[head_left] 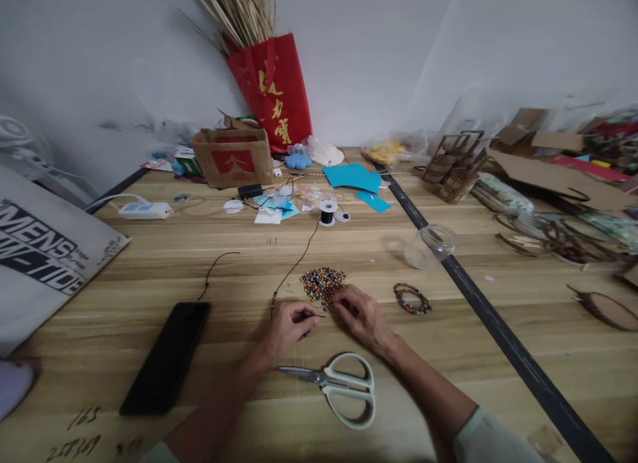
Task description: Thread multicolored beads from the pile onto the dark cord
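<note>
Between the thumb and fingers of my left hand [292, 323] is a dark cord [302, 252], its tip poking out to the right. From that hand the cord runs up to a spool [327, 212], with a few beads threaded near the hand. My right hand [363, 317] has its fingers bent down at the edge of a pile of small multicoloured beads [321, 282]; whether a bead is in its fingertips is too small to make out. A finished-looking beaded bracelet [412, 299] lies to the right. Scissors [343, 386] with pale handles rest just below both hands.
A black phone [167, 358] lies at left, a short cord [214, 270] above it. A clear plastic cup [429, 246] sits by the dark strip [478, 310] in the table. Behind are blue sheets [351, 177], a paper bag [232, 157], a red bag [274, 91] and small baskets [451, 167].
</note>
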A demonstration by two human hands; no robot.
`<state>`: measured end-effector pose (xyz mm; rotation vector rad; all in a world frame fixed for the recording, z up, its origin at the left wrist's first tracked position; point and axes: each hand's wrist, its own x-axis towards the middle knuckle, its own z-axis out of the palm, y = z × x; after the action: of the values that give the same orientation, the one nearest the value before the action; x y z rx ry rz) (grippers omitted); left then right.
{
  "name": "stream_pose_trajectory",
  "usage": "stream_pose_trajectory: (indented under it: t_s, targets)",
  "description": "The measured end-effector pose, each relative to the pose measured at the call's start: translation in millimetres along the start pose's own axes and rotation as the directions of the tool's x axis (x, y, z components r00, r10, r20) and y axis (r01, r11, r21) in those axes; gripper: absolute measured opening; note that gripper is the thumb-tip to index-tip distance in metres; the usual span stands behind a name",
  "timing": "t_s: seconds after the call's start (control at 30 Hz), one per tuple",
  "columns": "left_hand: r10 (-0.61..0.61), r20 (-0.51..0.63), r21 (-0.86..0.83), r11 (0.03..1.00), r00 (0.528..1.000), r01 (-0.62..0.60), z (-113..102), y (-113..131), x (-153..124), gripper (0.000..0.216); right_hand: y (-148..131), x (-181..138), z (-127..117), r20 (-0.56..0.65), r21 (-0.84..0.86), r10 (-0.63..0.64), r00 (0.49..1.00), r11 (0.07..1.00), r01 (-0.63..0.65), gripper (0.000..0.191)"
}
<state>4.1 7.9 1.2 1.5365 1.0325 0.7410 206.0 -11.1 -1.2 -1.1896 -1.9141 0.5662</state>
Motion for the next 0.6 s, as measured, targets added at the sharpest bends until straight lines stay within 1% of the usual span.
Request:
stream_pose_trajectory:
  t_s: [0.1, 0.2, 0.27, 0.4, 0.6]
  targets:
    - [0.013, -0.024, -0.008, 1.0, 1.0, -0.013, 0.4, -2.4, 0.9, 0.015, -2.6, -1.6, 1.7, 0.084, -0.159, -0.039, 0.996, 0.986, 0.052, 0.012]
    - [0.021, -0.036, -0.01, 1.0, 0.999, -0.021, 0.4, -3.7, 1.5, 0.014, -4.6, -2.8, 3.8, 0.139, -0.334, -0.009, 0.99, 0.941, 0.056, 0.008]
    - [0.026, -0.033, -0.007, 1.0, 0.999, -0.026, 0.4, -3.1, 1.4, 0.014, -6.0, -3.1, 5.2, 0.148, -0.412, -0.001, 0.989, 0.909, 0.063, 0.006]
    - [0.026, -0.021, -0.019, 0.999, 0.999, -0.026, 0.6, -1.7, 1.5, 0.016, -7.6, -3.3, 7.2, 0.152, -0.481, -0.008, 0.988, 0.873, 0.081, 0.007]
    - [0.037, -0.032, -0.018, 0.999, 0.999, -0.038, 0.3, -4.9, 2.2, 0.017, -6.7, -4.2, 7.0, 0.157, -0.474, -0.016, 0.987, 0.876, 0.09, 0.012]
